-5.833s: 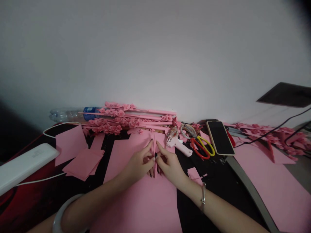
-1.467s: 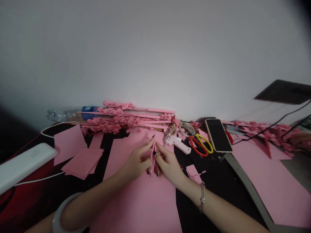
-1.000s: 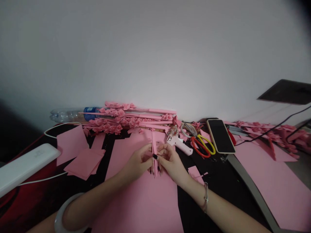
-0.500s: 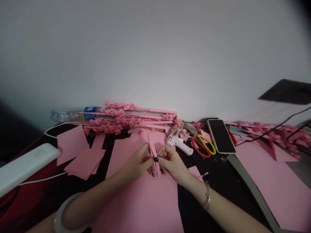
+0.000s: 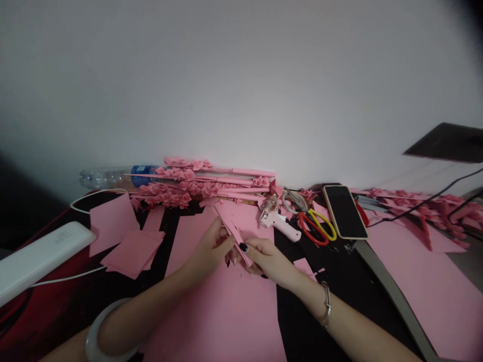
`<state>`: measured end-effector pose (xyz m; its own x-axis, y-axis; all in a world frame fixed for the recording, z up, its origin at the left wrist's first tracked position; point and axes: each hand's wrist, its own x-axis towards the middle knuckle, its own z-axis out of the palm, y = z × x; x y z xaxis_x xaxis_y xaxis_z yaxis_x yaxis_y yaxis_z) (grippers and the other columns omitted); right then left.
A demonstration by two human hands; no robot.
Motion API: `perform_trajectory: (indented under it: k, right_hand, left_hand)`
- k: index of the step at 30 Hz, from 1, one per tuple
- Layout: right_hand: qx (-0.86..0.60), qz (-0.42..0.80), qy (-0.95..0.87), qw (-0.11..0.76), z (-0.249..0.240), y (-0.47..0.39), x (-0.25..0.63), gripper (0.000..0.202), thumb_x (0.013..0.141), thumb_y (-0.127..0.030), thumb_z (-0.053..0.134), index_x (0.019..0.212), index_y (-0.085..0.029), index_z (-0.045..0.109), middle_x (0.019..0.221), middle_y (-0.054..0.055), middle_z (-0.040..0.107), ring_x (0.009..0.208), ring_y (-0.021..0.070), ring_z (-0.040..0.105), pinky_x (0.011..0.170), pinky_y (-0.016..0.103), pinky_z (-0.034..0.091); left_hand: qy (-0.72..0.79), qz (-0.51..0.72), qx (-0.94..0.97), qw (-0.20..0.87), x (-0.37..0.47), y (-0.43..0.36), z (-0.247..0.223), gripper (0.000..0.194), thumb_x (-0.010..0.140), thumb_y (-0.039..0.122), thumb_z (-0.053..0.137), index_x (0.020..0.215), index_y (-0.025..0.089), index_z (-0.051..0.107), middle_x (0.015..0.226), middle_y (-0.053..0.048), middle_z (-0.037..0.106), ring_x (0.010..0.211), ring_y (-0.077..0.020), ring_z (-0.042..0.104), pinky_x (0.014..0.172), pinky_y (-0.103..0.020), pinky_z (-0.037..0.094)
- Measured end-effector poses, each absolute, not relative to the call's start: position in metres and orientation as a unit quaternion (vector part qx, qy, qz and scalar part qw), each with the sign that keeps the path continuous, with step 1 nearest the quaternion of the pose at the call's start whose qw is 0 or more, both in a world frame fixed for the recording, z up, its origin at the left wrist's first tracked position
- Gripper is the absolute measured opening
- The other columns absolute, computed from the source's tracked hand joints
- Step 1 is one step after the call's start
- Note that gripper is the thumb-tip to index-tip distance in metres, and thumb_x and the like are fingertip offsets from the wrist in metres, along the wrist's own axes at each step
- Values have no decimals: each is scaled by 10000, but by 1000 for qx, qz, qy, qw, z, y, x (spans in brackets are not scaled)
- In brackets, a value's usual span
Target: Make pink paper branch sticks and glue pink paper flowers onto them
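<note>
Narrow folded pink paper strip [image 5: 234,232]: light, thin, easily creased. Pinched between left hand [image 5: 211,249] and right hand [image 5: 266,256] above large pink sheet [image 5: 222,311]; best gripped along the folded edges.

Both hands [image 5: 241,251] pinch a folded pink paper strip [image 5: 233,231] over pink sheets [image 5: 222,311].

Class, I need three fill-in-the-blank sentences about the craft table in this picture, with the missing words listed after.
1. Both hands hold a folded strip of paper whose colour is ____.
2. The phone lies with its dark screen facing ____.
3. One pair of scissors has yellow handles; the other pair has ____ handles.

Missing words: pink; up; red
</note>
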<state>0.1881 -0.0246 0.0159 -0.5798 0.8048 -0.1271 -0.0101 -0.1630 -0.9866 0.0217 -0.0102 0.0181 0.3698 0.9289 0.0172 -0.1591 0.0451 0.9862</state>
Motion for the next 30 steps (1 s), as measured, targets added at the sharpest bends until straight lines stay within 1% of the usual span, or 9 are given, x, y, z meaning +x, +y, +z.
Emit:
perform_trajectory:
  k: [3,6,8,11,13,14,20,24,30]
  right_hand:
    - [-329,700,-558,300,21,-25,189,457,908,-526,504,773,-110,637,527,-74,373,416,32,253,389,187,160]
    - [-316,722,-547,284,21,-24,191,435,910,-518,510,811,-114,638,562,-66,400,438,31,268,402,176,178]
    - [-316,725,-547,275,19,-24,192,429,903,-525,516,833,-118,631,580,-47,461,443,40,359,403,164,249]
    - [-322,728,-547,260,15,-23,193,453,892,-552,512,824,-117,618,612,4,570,467,89,534,429,191,410]
    - [-321,733,-543,255,14,-22,193,467,883,-563,518,812,-113,619,629,28,606,473,118,592,440,218,469]
    - [-320,734,-542,257,13,-22,193,471,876,-567,527,811,-110,622,630,31,611,465,121,598,433,220,476]
    - [-322,726,-542,274,13,-20,192,483,834,-585,579,723,-115,590,534,2,573,369,84,531,350,169,421]
    - [-325,722,-546,273,11,-19,191,476,841,-579,572,704,-124,575,514,-3,571,359,78,521,335,157,406]
    - [-327,720,-551,267,8,-19,192,475,854,-580,552,714,-127,580,516,-5,575,357,77,512,329,163,390]
  left_hand:
    - [356,438,537,627,23,-10,17,248,812,294,581,940,195,393,555,86,552,410,-80,524,382,-168,388]
    - [353,437,539,628,23,-10,17,231,805,278,580,920,195,398,582,77,566,425,-79,538,388,-168,392]
    - [357,432,539,629,22,-11,18,220,794,265,589,893,195,405,577,82,557,424,-70,527,393,-161,390]
    - [364,429,539,627,22,-13,18,228,782,261,604,879,197,407,552,95,538,404,-61,499,393,-159,396]
    - [369,433,540,620,22,-14,18,226,798,279,592,886,200,400,540,94,540,408,-73,516,393,-167,405]
    - [371,437,542,614,23,-15,17,221,810,292,583,886,202,395,535,91,542,411,-82,529,390,-172,408]
    - [399,451,548,580,25,-15,12,199,864,352,528,857,202,399,520,65,570,408,-110,569,400,-202,437]
    - [403,436,547,590,24,-14,13,194,856,358,524,847,199,414,518,59,582,418,-127,592,408,-217,452]
    - [394,421,544,609,22,-13,17,179,849,352,522,829,190,448,494,55,582,401,-124,588,402,-210,445]
